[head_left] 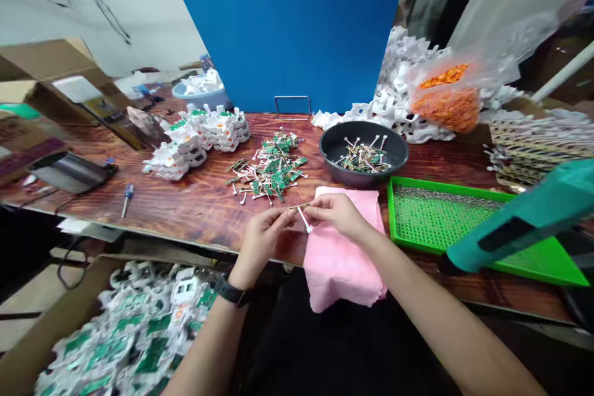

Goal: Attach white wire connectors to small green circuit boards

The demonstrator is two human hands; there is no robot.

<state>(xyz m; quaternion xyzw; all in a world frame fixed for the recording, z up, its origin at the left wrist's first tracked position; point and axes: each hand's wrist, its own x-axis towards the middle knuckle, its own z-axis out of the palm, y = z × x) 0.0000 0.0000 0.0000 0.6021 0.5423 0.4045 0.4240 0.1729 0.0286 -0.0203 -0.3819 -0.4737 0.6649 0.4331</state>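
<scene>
Between my two hands, just over the table's front edge, is a thin circuit board [298, 206] seen nearly edge-on, with a short white cable and plug [304, 221] hanging from it. My left hand [265, 232] pinches its left end; my right hand [335, 213] pinches the right end, above a folded pink cloth [343, 260]. Beyond my hands lies a loose heap of green circuit boards [273, 170] with white cables. Behind the cloth, a dark round bowl [327, 164] holds more such boards.
At right, a green perforated tray [436, 213] lies partly under a teal power tool [524, 216]. White plastic housings [185, 142] are stacked left of the heap. A small screwdriver [127, 198] lies far left. Below left stands a carton [88, 284] of housings. A blue panel [288, 25] stands behind.
</scene>
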